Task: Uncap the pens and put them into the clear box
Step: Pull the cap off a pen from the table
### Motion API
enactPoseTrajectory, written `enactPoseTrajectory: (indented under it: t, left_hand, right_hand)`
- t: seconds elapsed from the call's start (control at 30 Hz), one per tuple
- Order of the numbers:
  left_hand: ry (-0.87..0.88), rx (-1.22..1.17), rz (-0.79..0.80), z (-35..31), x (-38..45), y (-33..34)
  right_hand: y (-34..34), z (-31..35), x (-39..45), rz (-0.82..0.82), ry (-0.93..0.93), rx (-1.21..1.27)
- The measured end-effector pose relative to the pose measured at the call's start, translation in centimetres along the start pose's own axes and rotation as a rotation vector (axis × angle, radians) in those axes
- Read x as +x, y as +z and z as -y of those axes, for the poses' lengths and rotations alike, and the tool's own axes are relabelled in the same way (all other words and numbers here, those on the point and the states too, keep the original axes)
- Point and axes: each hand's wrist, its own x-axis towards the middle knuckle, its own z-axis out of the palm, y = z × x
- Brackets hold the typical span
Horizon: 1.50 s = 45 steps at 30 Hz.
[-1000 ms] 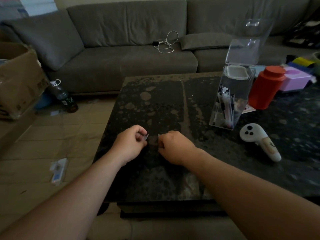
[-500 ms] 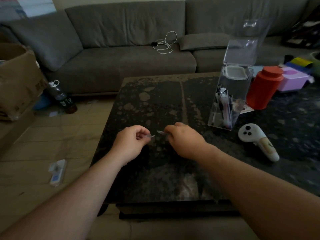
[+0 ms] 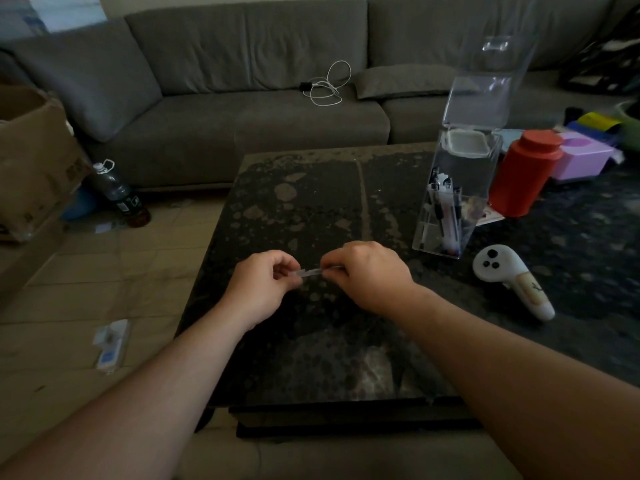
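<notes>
Behind the table [image 3: 346, 341], a grey sofa [image 3: 242, 98] fills the back of the view, with a white cable [image 3: 327, 86] coiled on its seat and a flat cushion [image 3: 405, 79] to the right of it. At far left a cardboard box [image 3: 31, 161] stands on the floor, a dark bottle [image 3: 119, 192] leaning just beside it, and a small white packet [image 3: 110, 344] lies on the floor nearer the camera. The dark, mottled table takes up the middle. On its right part stands the clear box [image 3: 457, 195], upright, its lid [image 3: 479, 98] tipped up and open; several pens [image 3: 446, 216] stand inside it. A red jar [image 3: 523, 174] stands just right of the box, with a pink box [image 3: 581, 157] beyond it and blurred yellow and blue things at the edge. A white controller [image 3: 509, 278] lies near the box's foot, on the camera side. Over the table's centre, well left of the box, both hands meet above the surface: the left hand [image 3: 263, 285] and the right hand [image 3: 367, 275] each curl their fingers round an end of one pale pen [image 3: 310, 272], held level between them. Only a short stretch shows in the gap; the hands hide the rest, so I cannot tell whether the cap is on or off.
</notes>
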Motion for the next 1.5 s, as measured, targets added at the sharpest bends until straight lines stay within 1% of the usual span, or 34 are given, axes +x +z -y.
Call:
enactPoseTrajectory:
  t: [0.27, 0.43, 0.57, 0.67, 0.73, 0.77, 0.93, 1.03, 1.17, 1.23, 1.3, 1.37, 1.4, 1.43, 1.5]
  left_hand:
    - [-0.008, -0.003, -0.007, -0.4, -0.2, 0.0]
    - [0.016, 0.054, -0.009, -0.6, -0.2, -0.1]
    - [0.03, 0.037, -0.009, -0.9, -0.3, -0.3]
    - [0.055, 0.031, -0.028, -1.4, -0.4, -0.6]
    - [0.087, 0.035, -0.059, -2.1, -0.4, -0.7]
    - [0.1, 0.044, -0.062, -2.3, -0.5, -0.7]
    - [0.121, 0.151, 0.012, -2.5, -1.1, -0.1]
    - [0.109, 0.14, -0.025, -2.5, -1.3, 0.6]
    - [0.12, 0.136, 0.005, -3.0, -1.4, 1.3]
    - [0.138, 0.116, 0.012, -3.5, -1.5, 1.8]
    - [0.157, 0.043, -0.028, -4.0, -1.4, 2.3]
    - [0.179, -0.112, -0.081, -4.6, -1.1, 2.6]
    - [0.182, -0.177, -0.086, -4.9, -1.0, 2.7]
    - [0.175, -0.214, -0.069, -5.3, -1.0, 2.8]
    - [0.159, -0.219, -0.003, -6.1, -1.1, 3.1]
  right_hand:
    - [0.4, -0.3, 0.1, -0.064, -0.052, -0.018]
    - [0.5, -0.2, 0.0, -0.093, -0.071, -0.021]
    - [0.4, 0.1, -0.1, -0.112, -0.112, -0.052]
    - [-0.1, 0.4, -0.2, -0.179, -0.108, -0.086]
    - [-0.5, 0.5, -0.3, -0.235, -0.077, -0.069]
    - [-0.8, 0.5, -0.4, -0.236, -0.066, -0.055]
    - [-1.3, 0.0, -1.1, -0.077, -0.019, -0.026]
    - [-1.2, -0.2, -1.3, -0.026, 0.018, 0.012]
    - [-1.2, -0.8, -1.4, 0.071, 0.018, 0.057]
    - [-1.5, -1.0, -1.5, 0.084, 0.02, 0.028]
    - [-2.4, -1.1, -1.5, 0.08, 0.019, -0.047]
    - [-4.5, -1.1, -1.4, 0.003, 0.022, -0.018]
    - [-6.0, -1.2, -1.4, -0.09, 0.026, 0.051]
    - [-7.8, -1.5, -1.3, -0.207, 0.061, 0.151]
    - [-11.6, -2.6, -1.2, -0.478, 0.188, 0.372]
